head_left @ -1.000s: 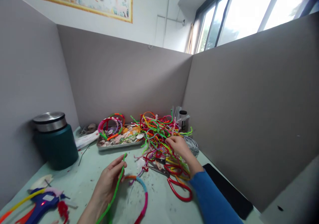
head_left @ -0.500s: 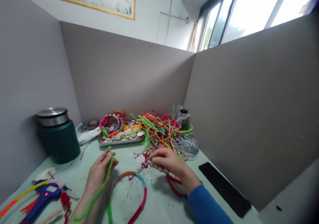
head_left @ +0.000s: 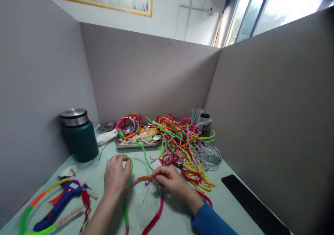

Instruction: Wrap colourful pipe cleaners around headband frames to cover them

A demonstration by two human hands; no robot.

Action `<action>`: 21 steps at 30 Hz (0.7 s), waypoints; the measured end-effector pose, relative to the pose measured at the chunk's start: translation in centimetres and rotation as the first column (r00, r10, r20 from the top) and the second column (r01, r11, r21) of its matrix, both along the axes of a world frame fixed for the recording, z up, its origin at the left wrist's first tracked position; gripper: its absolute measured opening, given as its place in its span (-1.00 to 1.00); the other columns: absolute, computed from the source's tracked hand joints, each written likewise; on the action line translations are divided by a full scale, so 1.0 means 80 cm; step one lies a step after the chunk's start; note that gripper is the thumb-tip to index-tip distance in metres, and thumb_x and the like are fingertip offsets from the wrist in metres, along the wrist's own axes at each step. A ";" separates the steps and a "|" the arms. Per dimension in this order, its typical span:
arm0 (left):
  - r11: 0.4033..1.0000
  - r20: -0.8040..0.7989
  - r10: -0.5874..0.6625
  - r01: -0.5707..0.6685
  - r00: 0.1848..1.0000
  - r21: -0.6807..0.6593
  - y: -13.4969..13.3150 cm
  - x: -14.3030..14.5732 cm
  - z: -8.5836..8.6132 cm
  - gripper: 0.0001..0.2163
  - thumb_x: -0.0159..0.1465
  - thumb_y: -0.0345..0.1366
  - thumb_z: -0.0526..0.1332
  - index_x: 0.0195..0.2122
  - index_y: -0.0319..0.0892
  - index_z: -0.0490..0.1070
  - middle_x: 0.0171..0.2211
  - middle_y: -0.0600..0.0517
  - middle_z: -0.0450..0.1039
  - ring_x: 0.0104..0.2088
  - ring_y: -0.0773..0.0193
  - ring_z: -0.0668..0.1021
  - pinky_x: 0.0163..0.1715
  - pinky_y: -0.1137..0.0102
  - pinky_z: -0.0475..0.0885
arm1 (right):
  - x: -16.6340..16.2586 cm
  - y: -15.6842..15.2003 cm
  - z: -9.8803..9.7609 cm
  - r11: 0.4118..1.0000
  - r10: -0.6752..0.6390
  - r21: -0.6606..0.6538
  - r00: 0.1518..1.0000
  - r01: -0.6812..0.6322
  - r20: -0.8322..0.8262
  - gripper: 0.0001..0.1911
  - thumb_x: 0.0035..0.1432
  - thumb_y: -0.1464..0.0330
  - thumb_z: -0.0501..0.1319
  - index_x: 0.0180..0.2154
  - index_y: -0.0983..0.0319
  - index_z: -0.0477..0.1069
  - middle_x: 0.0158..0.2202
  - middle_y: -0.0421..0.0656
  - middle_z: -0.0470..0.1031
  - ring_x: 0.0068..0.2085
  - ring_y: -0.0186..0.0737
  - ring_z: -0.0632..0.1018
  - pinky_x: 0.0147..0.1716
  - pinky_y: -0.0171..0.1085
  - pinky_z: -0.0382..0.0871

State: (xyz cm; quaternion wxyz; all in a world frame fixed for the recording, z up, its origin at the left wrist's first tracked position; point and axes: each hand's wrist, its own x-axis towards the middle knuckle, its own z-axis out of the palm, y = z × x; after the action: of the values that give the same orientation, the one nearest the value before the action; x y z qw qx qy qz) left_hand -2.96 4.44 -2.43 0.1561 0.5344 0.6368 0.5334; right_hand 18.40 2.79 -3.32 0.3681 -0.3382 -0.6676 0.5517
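My left hand (head_left: 117,174) is closed, its thumb and fingers pinching a green pipe cleaner (head_left: 132,164) left of the headband. A green strand (head_left: 145,154) arcs from behind the headband to the fingertips of my right hand (head_left: 169,181). Those fingers are pinched at the upper right of the headband hoop (head_left: 161,207), which is wrapped in orange, pink, green and dark red fuzzy sections. Whether the two green stretches are one piece I cannot tell. My right fingers cover part of the hoop's top.
A blue glue gun (head_left: 61,202) and a multicoloured hoop (head_left: 26,214) lie at left. Behind stand a teal flask (head_left: 80,141), a tray (head_left: 138,145) of shells or discs, a heap of pipe cleaners (head_left: 177,134) and coiled grey wire (head_left: 210,155). A black strip (head_left: 253,203) lies at right.
The view has swung left. My right hand has come down to the headband's top, and my left hand has turned and moved nearer to it. The green strand now stretches toward my right fingers.
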 end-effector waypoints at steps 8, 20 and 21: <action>0.883 0.707 -0.345 0.468 0.618 0.022 -0.010 0.027 0.010 -0.60 0.12 -0.04 0.19 -0.17 -0.27 0.41 -0.31 -0.06 0.52 -0.72 0.52 0.30 -0.72 0.54 0.16 | -0.001 -0.008 -0.006 0.991 0.064 0.106 0.986 -0.082 0.156 -0.77 0.10 0.44 0.08 -0.25 0.23 0.49 -0.48 -0.21 0.44 -0.50 -0.37 0.34 -0.51 -0.39 0.14; 0.922 0.824 -0.275 0.379 0.495 0.080 -0.009 0.008 0.022 -0.79 0.07 -0.35 0.26 -0.25 -0.27 0.43 -0.28 -0.07 0.50 -0.45 0.35 0.53 -0.52 0.49 0.44 | 0.003 0.004 -0.008 0.991 -0.132 0.034 0.987 0.130 0.086 -0.79 0.13 0.33 0.07 -0.22 0.27 0.36 -0.62 -0.29 0.30 -0.63 -0.42 0.23 -0.63 -0.42 0.05; 0.929 0.838 -0.260 0.361 0.480 0.082 -0.009 0.007 0.021 -0.82 0.10 -0.33 0.24 -0.28 -0.28 0.43 -0.37 -0.03 0.50 -0.50 0.38 0.52 -0.54 0.49 0.44 | 0.004 0.005 -0.009 0.991 -0.130 0.032 0.988 0.127 0.085 -0.80 0.12 0.34 0.08 -0.23 0.27 0.37 -0.62 -0.29 0.30 -0.61 -0.41 0.24 -0.62 -0.42 0.05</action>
State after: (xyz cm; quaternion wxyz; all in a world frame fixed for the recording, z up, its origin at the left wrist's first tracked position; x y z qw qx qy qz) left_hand -2.40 3.76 -0.74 0.5624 0.3111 0.4038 0.6510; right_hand 18.70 3.20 -4.04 0.3779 -0.3994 -0.6672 0.5025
